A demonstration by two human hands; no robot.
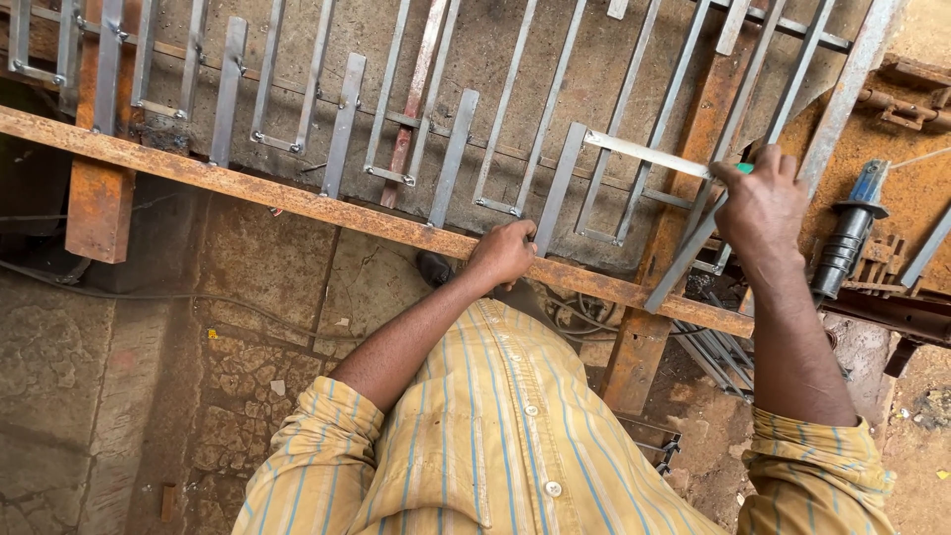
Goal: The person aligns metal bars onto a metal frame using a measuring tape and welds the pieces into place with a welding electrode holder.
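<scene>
Flat steel strip [646, 155]: pinched at its near end by the right hand [761, 203], lying crosswise over the grey bars [454, 157] of the grille. Left hand [503, 254]: closed on the lower end of one upright bar [558, 188], at the rusty angle rail [297, 203]. Hands well apart. An angle grinder [848, 235] rests on the rusted bench at right. Floor is worn stone paving [149, 396].

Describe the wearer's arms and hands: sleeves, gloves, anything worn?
Both hands are bare: no gloves, rings or watch show on the left hand or the right hand. The shirt is yellow with thin blue and white stripes and white buttons; both sleeves are rolled up to about the elbows, leaving the forearms uncovered.
</scene>
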